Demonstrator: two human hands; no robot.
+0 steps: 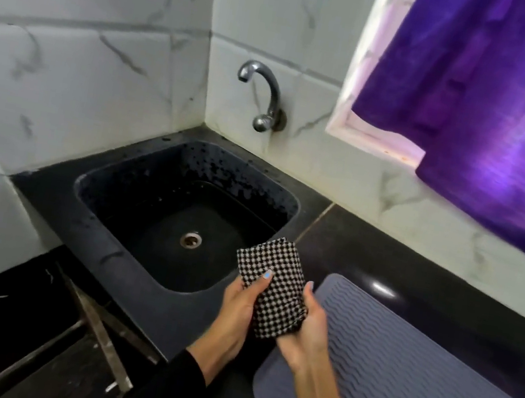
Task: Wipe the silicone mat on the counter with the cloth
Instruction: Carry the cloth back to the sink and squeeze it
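A black-and-white checked cloth (275, 281), folded into a wad, is held between both hands just above the sink's right rim. My left hand (242, 303) grips its left side, thumb across the front. My right hand (306, 331) grips its right and lower side. The grey ribbed silicone mat (423, 392) lies flat on the black counter (367, 251) to the right, its left edge directly under my right hand. The cloth is apart from the mat.
A black sink (136, 198) with a metal drain (191, 239) fills the counter's left end, a chrome tap (264, 95) on the tiled wall above it. A purple curtain (510, 118) hangs over the window at the right. Dark floor and metal bars lie below left.
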